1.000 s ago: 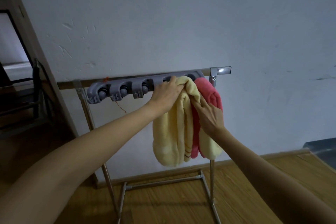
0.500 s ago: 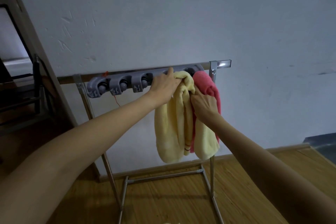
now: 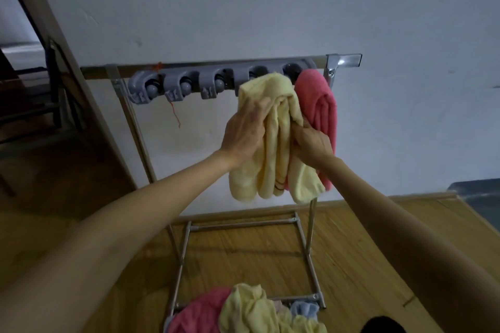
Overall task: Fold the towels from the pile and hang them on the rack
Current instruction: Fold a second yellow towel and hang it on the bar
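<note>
three bare clips [image 3: 186, 86] at the rack's [image 3: 343, 60] left end, yellow towel [image 3: 273, 143] and pink towel [image 3: 319, 105] crowding its right end

Folded yellow towel [image 3: 273, 140] on rack [image 3: 216, 78] beside pink towel [image 3: 319, 105].

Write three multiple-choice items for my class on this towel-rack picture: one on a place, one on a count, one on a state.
1. Where does the pink towel hang on the rack?
A. Right of the yellow towel
B. Left of the yellow towel
C. On the floor bar

2. How many grey holders on the holder strip are uncovered?
A. One
B. Three
C. Six

3. What is the right hand doing?
A. Hanging free
B. Gripping the yellow towel
C. Holding the rack post

Answers: 1 A, the pink towel hangs nearest the right post. 2 B, three holders left of the yellow towel carry nothing. 3 B, its fingers curl into the yellow cloth, as do the left hand's.
</note>
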### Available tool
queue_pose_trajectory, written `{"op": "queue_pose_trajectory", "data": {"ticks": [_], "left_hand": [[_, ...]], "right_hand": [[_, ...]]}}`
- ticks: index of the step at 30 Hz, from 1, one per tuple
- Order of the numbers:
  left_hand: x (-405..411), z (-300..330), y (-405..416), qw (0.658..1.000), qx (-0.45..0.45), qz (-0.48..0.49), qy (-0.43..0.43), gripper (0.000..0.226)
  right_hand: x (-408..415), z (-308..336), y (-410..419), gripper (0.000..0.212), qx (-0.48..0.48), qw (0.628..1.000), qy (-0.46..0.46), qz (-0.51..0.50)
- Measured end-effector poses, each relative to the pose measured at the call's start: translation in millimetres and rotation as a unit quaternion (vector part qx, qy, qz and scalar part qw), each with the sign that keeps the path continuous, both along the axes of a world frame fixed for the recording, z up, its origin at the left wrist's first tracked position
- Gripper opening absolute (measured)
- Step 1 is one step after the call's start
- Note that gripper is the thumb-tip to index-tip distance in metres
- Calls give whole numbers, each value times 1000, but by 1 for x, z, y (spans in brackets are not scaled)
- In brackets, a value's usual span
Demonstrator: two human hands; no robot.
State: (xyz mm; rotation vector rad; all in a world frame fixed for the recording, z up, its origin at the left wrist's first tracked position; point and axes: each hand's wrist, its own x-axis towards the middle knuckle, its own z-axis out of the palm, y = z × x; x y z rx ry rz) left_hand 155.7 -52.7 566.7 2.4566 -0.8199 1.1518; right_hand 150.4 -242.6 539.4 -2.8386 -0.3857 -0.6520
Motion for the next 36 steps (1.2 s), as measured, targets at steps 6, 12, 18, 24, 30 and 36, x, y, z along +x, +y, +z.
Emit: {"op": "queue_pose_trajectory", "data": {"ticks": [6,12,18,24,30,36], "left_hand": [[1,-38,6,973,-197,113,50,57],[4,-16,-5,971,-234,49,28,15],[-2,-13,-3,981,-186,-56,4,20],[-9,5,-3,960,-257,-109,-28,33],[-17,10,-15,968,-211,-134,-16,24],[7,-6,0,976,-198,20,90,14]], "right_hand": [[4,-5,2,35,23,1000,-6,7],[8,-8,2,29,37,999,-18,19],[5,-2,4,22,33,999,-10,10],[7,1,4,17,13,1000,-8,4],[10,-2,4,14,5,1000,6,9],[8,3,2,29,-15,1000,1,7]]}}
